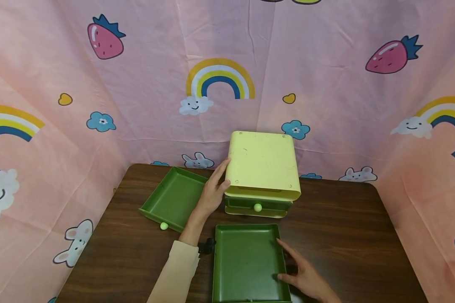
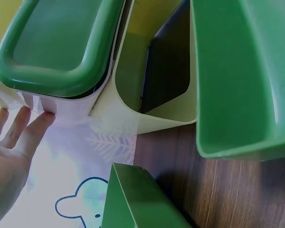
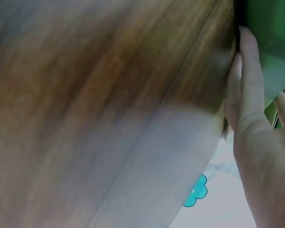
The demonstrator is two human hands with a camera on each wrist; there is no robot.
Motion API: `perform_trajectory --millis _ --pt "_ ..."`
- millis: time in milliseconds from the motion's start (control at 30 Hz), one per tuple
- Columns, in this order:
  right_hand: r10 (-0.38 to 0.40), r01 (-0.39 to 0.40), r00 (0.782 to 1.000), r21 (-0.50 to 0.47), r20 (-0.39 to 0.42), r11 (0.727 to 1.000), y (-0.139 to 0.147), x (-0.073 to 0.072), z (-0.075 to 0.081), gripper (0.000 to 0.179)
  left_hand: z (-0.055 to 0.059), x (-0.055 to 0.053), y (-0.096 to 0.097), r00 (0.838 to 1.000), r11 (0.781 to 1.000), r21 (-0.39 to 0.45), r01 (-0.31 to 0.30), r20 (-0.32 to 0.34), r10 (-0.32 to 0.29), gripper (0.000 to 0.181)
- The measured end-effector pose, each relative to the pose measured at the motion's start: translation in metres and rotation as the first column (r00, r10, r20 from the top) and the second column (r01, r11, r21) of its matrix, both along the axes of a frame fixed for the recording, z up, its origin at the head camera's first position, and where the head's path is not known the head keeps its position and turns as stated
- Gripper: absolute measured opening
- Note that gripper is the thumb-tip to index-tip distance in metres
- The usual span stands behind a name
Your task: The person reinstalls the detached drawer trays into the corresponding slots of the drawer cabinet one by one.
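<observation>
In the head view my left hand point(image 1: 211, 193) lies along the left side of a pale yellow drawer cabinet point(image 1: 263, 162), fingers extended. The left wrist view shows those fingertips point(image 2: 48, 117) at the cabinet's wall. One green drawer with a round knob point(image 1: 258, 207) sits in its lower slot; the slot above it is vacant. A second green drawer point(image 1: 246, 263) is pulled out in front of the cabinet. My right hand point(image 1: 307, 273) is at its right wall, thumb and forefinger spread along the rim. Its long fingers point(image 3: 251, 76) lie nearly straight beside the green plastic.
Another green drawer point(image 1: 174, 198) with a light green knob point(image 1: 164, 226) rests at an angle on the left of the dark wood table point(image 1: 345, 235). A pink patterned cloth point(image 1: 148, 75) hangs behind the table and along its sides.
</observation>
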State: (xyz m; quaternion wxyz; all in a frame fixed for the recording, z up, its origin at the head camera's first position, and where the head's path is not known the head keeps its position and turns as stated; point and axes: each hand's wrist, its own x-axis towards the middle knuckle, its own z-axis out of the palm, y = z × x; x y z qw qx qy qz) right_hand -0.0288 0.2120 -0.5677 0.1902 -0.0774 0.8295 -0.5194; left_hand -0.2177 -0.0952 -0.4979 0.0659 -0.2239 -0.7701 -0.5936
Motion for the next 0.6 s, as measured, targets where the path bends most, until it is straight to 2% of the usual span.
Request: perform_trajectory --millis 267,433,600 --pt "0.088 -0.083 0.993 -0.071 0.076 0.994 0.010 -0.001 0.006 0.090 0.001 0.001 0.000 0.999 0.999 0.030 0.033 0.020 -0.033 0.078" --pt "0.114 -0.093 0.984 -0.145 0.137 0.985 0.014 0.001 0.009 0.085 0.001 0.001 -0.001 0.999 0.999 0.020 0.029 0.019 -0.029 0.079" --pt "0.117 -0.089 0.977 -0.154 0.178 0.984 0.017 0.005 0.012 0.085 0.001 0.001 -0.001 1.000 1.000 0.008 0.024 0.018 -0.025 0.080"
